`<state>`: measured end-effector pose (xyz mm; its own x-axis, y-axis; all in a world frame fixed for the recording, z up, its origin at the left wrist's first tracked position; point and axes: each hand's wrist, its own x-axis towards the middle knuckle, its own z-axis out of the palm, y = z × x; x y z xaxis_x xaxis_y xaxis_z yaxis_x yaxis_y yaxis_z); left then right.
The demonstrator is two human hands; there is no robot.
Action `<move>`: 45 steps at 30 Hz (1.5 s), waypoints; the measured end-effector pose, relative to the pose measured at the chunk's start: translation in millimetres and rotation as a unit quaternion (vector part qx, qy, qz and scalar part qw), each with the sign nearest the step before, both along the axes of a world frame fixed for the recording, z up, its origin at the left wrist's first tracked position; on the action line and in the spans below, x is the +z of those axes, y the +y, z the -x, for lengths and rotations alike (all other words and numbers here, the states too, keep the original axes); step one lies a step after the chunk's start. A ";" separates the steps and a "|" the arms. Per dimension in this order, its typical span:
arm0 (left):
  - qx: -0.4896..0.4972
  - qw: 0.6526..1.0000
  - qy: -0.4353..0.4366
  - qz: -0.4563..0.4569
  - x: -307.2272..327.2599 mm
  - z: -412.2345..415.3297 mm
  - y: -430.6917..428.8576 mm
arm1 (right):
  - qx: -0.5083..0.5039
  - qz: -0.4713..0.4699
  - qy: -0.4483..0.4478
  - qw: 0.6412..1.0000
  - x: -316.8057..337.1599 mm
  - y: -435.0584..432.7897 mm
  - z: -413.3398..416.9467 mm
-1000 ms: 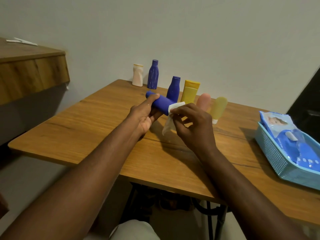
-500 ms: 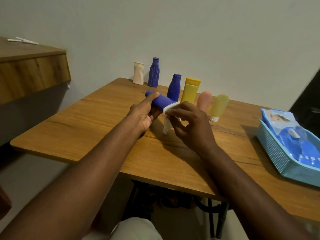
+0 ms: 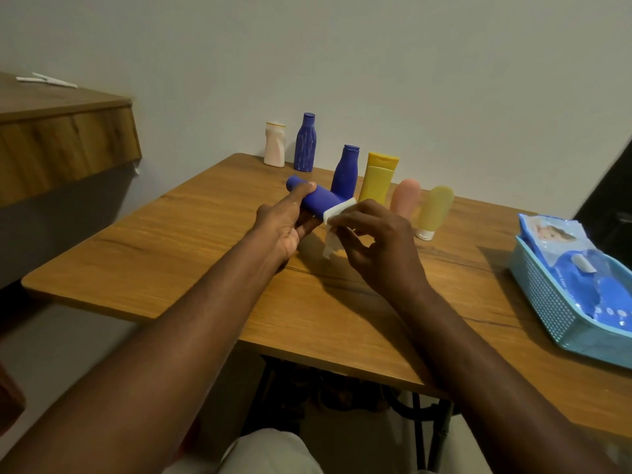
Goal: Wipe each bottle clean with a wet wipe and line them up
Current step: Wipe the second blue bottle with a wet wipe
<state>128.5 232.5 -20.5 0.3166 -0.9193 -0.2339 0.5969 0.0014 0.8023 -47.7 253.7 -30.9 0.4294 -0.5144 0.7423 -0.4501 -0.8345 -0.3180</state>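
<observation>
Just in front of the yellow tube (image 3: 378, 179), the left hand (image 3: 280, 227) grips the blue bottle (image 3: 318, 201) sideways, exposing its side so the right hand (image 3: 383, 251), pinching the wet wipe (image 3: 337, 213), can rub it.

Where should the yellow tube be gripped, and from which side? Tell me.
Probably take the yellow tube by its upper half, coming from above and in front, with the thumb on the broad front face and the fingers behind. It stands upright, and a blue bottle and a pink bottle stand close on either side, leaving little room at its edges.
</observation>
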 end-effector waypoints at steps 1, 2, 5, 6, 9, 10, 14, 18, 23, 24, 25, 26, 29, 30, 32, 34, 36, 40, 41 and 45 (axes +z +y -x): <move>-0.001 1.000 0.001 0.001 0.1 -0.1 0.1 | -0.001 0.004 0.006 1.000 0.1 -0.7 -0.1; -0.003 1.000 0.002 0.003 0.0 0.0 -0.1 | -0.004 0.004 0.003 1.000 0.9 -1.7 1.0; -0.014 1.000 0.006 0.011 -0.6 0.4 0.0 | -0.030 -0.021 -0.058 0.998 4.2 -7.3 7.9; -0.021 1.000 0.006 0.012 -0.9 0.2 -0.2 | -0.044 -0.031 -0.077 0.996 4.8 -9.4 10.2; -0.045 0.999 0.008 0.013 -0.2 0.0 0.5 | -0.054 -0.061 -0.111 0.991 4.2 -12.8 13.2; -0.051 0.999 0.004 0.011 -0.1 -0.2 0.5 | -0.051 -0.071 -0.121 0.989 4.6 -12.3 12.8; -0.082 0.996 -0.038 0.003 0.4 1.5 1.3 | -0.030 -0.130 -0.171 0.976 7.7 -12.8 10.3; -0.110 0.992 -0.053 0.018 1.4 4.8 0.5 | 0.005 -0.184 -0.144 0.972 4.4 -12.1 6.8; -0.172 0.980 -0.091 0.036 2.2 6.5 6.1 | -0.010 -0.188 -0.182 0.965 5.3 -16.2 7.8; -0.187 0.976 -0.100 0.038 2.4 6.9 8.5 | -0.017 -0.183 -0.199 0.963 6.3 -16.5 8.7; -0.203 0.973 -0.106 0.039 3.0 8.0 11.5 | -0.025 -0.176 -0.215 0.960 7.6 -16.9 9.9; -0.216 0.969 -0.110 0.040 3.4 8.2 14.0 | -0.031 -0.170 -0.230 0.958 8.7 -17.2 10.9; -0.255 0.957 -0.130 0.047 5.3 10.1 20.9 | -0.039 -0.165 -0.278 0.945 11.6 -19.3 14.9; -0.264 0.954 -0.133 0.048 5.7 10.5 22.1 | -0.037 -0.166 -0.290 0.942 12.2 -19.6 16.1; -0.267 0.953 -0.132 0.048 6.2 11.3 22.9 | -0.033 -0.172 -0.292 0.940 12.3 -18.9 16.8; -0.251 0.959 -0.119 0.050 5.5 10.7 20.7 | -0.026 -0.174 -0.264 0.948 10.1 -17.2 15.2; -0.224 0.967 -0.107 0.050 4.1 9.4 16.9 | -0.020 -0.175 -0.222 0.959 7.2 -15.6 12.3; -0.203 0.973 -0.099 0.050 2.5 8.3 13.3 | -0.017 -0.154 -0.162 0.975 3.7 -14.9 8.0; -0.207 0.972 -0.099 0.053 2.5 8.5 13.3 | -0.022 -0.151 -0.165 0.974 4.0 -14.5 7.7; -0.244 0.959 -0.127 0.072 4.5 11.7 20.1 | -0.051 -0.145 -0.231 0.961 8.4 -14.6 11.0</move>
<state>116.8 252.7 -16.0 -0.1286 -0.9895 -0.0662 0.3399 -0.1067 0.9344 -58.7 239.1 -22.5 0.0238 -0.7504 0.6605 -0.2799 -0.6393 -0.7162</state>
